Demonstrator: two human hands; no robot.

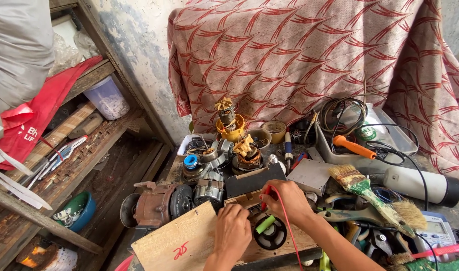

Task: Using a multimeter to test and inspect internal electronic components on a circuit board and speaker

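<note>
A cluttered wooden workbench (189, 238) fills the near scene, motor parts heaped at its far side. The right hand (284, 200) pinches a red probe (267, 193) with its red lead (289, 231); the left hand (233, 232), fingers curled, presses beside a black round part (270, 233). This looks like electrical testing; next the probe tip needs a steady contact

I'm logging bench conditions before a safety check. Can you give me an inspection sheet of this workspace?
Surface: wooden board, mostly covered.
Job's things: red probe in right hand; black round part below; left hand rests on board.
Clutter: motor armatures, paintbrush, multimeter.
Grippers: both bare hands, fingers curled.
Cables: red lead, black coils.
Surroundings: patterned cloth, wooden shelves.
</note>
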